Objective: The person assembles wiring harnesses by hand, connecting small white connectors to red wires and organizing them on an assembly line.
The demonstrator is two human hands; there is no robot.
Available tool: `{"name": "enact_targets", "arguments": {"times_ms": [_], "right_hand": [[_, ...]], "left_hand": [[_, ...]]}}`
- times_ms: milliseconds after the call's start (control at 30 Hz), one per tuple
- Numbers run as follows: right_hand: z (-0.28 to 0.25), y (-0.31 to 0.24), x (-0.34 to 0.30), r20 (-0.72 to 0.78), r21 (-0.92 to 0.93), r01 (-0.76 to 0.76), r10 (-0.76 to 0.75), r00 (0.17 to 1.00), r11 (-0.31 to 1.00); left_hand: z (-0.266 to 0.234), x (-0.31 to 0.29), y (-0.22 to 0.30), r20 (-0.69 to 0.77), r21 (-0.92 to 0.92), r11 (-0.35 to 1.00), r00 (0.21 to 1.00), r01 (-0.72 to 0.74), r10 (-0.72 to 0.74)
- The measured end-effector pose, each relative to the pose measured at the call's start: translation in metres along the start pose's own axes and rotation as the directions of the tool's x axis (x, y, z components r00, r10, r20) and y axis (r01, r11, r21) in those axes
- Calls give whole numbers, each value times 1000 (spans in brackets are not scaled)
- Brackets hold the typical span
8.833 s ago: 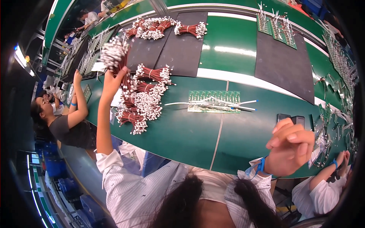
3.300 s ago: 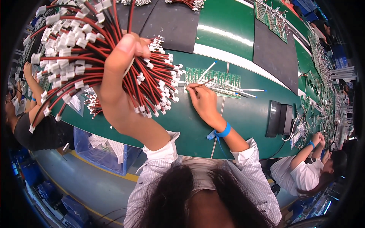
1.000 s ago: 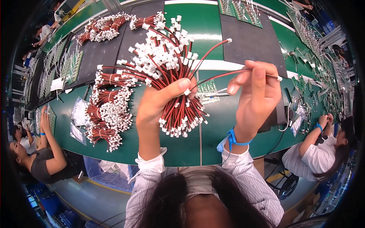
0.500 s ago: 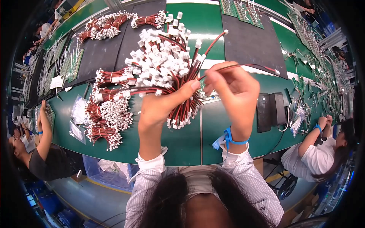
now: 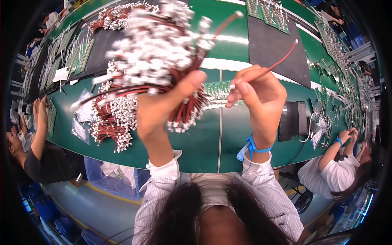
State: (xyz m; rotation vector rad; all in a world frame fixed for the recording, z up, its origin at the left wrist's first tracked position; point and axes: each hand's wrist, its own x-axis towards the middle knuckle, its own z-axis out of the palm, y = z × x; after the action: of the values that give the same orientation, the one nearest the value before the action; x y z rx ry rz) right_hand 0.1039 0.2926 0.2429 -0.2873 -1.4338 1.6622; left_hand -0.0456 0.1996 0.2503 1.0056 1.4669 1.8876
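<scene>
My left hand (image 5: 163,104) is closed around a thick bundle of red-and-black wire cables (image 5: 185,110) with white plug connectors, held up off the table and smeared by motion. The connector heads (image 5: 151,53) fan out above the hand, and the other ends poke out below it. Between the fingertips of my right hand (image 5: 263,98) is one single cable (image 5: 279,59), its wire rising to the upper right and a small white plug showing at the fingers. A gap separates this cable from the bundle. Green circuit boards (image 5: 217,88) lie on the table between my hands, partly hidden.
More tied cable bundles (image 5: 108,132) lie at the left, beside clear plastic bags (image 5: 80,130). A black box-shaped device (image 5: 299,117) stands at right near tangled boards and wires (image 5: 322,126). Dark mats (image 5: 275,53) cover the far table. Co-workers sit on both sides.
The bundle in my left hand has swung up and to the left. My right hand has moved slightly right with one cable, which is now apart from the bundle.
</scene>
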Motion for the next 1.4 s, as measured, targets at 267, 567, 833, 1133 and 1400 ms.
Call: {"name": "enact_targets", "arguments": {"times_ms": [267,567,833,1133,1400], "right_hand": [[-5,79,-40,236,-337,-376,464,854,863],[-13,148,-50,167,-739,50,111,980,671],[-11,149,-50,167,-748,42,126,978,663],[-6,144,-46,226,-844,127,131,965,521],[-6,138,-42,213,-782,4,261,942,623]], "left_hand": [[-49,-2,9,-213,-407,881,963,-242,167],[-52,-6,10,-165,-483,845,972,-229,169],[-47,0,9,-255,-461,848,954,-263,157],[-45,1,6,-236,-480,846,963,-231,129],[-46,2,7,-263,-478,844,956,-244,128]]}}
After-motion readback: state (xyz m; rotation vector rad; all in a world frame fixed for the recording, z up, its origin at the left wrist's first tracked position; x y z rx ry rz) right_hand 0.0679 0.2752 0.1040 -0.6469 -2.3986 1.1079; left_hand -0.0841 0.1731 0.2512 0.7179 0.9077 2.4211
